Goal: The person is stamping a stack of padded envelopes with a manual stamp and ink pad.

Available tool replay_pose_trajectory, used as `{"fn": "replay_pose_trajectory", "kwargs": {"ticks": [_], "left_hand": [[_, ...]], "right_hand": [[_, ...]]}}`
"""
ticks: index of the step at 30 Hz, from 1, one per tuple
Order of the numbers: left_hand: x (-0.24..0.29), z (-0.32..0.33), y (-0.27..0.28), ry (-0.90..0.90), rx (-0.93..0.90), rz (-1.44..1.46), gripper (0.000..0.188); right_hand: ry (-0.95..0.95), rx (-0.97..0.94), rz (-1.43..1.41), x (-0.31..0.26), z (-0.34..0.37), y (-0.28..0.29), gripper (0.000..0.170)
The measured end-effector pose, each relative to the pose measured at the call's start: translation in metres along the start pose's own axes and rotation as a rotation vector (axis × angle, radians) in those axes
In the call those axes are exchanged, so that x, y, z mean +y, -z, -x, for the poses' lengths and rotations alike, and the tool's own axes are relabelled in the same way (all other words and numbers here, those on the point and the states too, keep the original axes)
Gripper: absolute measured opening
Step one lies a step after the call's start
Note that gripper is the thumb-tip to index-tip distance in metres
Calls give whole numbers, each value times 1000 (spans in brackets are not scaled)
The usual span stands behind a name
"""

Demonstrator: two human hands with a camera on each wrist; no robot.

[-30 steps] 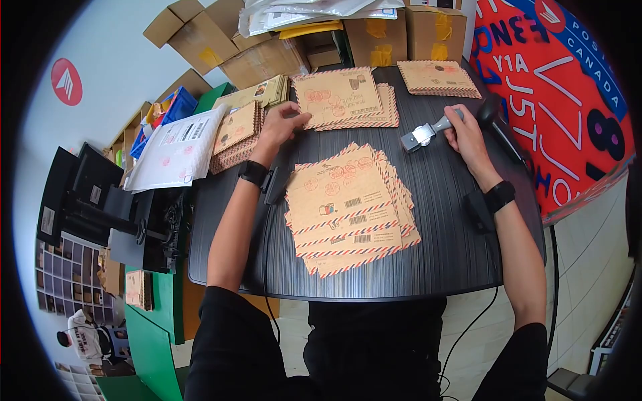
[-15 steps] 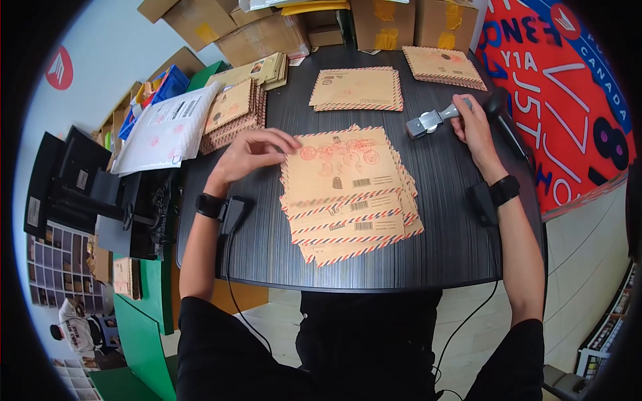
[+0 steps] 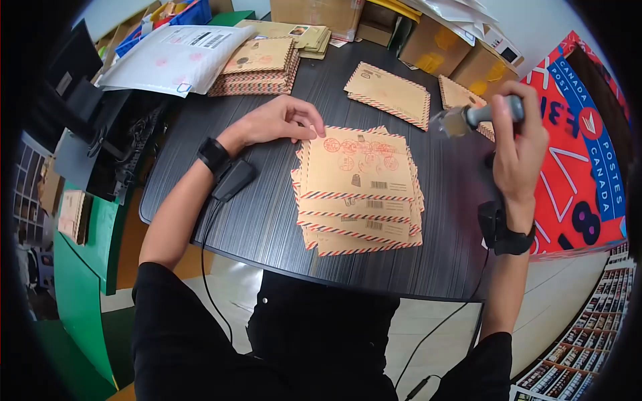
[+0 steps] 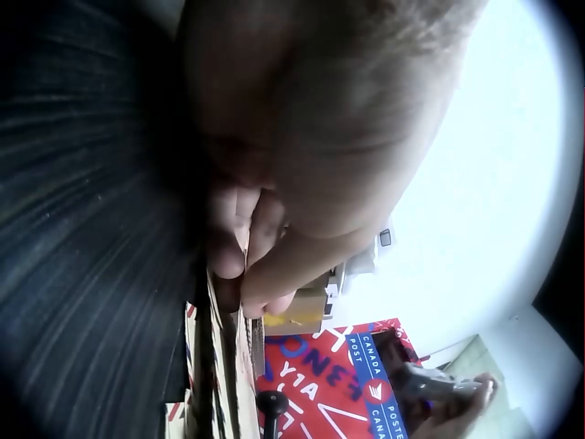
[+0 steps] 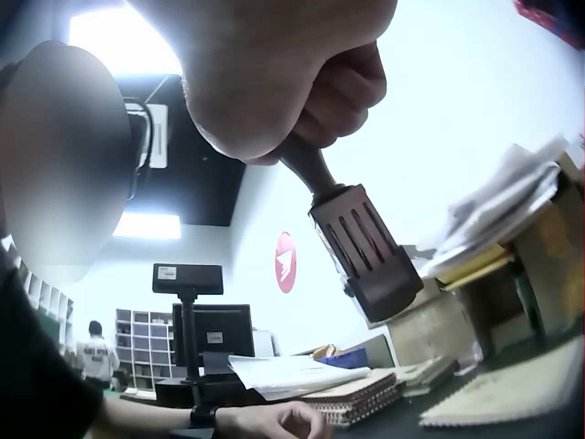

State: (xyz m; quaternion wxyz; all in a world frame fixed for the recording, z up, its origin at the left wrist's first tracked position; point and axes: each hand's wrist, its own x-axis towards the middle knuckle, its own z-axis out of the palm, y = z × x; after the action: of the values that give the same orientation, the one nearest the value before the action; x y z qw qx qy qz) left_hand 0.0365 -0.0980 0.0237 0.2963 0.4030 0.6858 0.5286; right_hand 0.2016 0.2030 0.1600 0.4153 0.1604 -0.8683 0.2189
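Dark, striped surface (image 3: 441,267): spreading across the middle of the head view and carrying the envelopes. Red banner (image 3: 568,167): standing beyond the right edge, displaying white and dark lettering and a blue Canada Post strip. White mailer (image 3: 177,60): lying at the far left, showing a barcode label and faint red marks. Central envelope stack (image 3: 361,230): resting directly before the person, its striped-edged envelopes overlapping unevenly, with lower edges projecting toward the near side. Left envelope pile (image 3: 257,63): rising just beside the mailer. Far envelope pile (image 3: 391,93): lying beyond the central stack, slightly to the right and well apart from the left pile. Top envelope (image 3: 354,167): covering the upper part of the central stack and bearing several round red postmarks near its far edge. Left hand (image 3: 281,121): bending over the top envelope's far left corner and pinching it between thumb and fingers. Right hand (image 3: 518,154): curling around the handle of a hand stamp (image 5: 366,247) and holding it above the surface, near the banner; the stamp's slotted head is pointing away from the fist.
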Motion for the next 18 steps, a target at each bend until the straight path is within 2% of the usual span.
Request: {"fn": "replay_pose_trajectory", "kwargs": {"ticks": [1, 4, 6, 8, 9, 11, 12, 15, 16, 18], "left_hand": [[-1, -1, 1, -16, -3, 4, 12], [-4, -1, 0, -27, -10, 9, 12], [-3, 0, 2, -21, -20, -7, 13], [-5, 0, 3, -26, -21, 5, 13], [-7, 0, 2, -25, -29, 18, 14], [-9, -3, 4, -30, -41, 21, 14], [-10, -4, 6, -60, -28, 7, 15], [-13, -4, 3, -98, -27, -12, 16], [-8, -4, -1, -129, 27, -107, 17], [5, -1, -4, -185, 140, -310, 19]], "right_hand": [[6, -5, -1, -10, -7, -1, 17], [184, 169, 65, -34, -16, -8, 15], [67, 46, 114, -40, -5, -22, 15], [140, -166, 255, -27, 16, -51, 16], [139, -166, 258, -24, 28, -60, 16], [-65, -420, 247, -24, 41, -69, 17], [-58, -413, 249, -18, 38, -66, 17], [-238, -297, -45, 3, 32, -40, 20], [-236, -290, -42, 18, 33, -31, 20], [-529, -98, -321, 56, 44, -21, 21]]}}
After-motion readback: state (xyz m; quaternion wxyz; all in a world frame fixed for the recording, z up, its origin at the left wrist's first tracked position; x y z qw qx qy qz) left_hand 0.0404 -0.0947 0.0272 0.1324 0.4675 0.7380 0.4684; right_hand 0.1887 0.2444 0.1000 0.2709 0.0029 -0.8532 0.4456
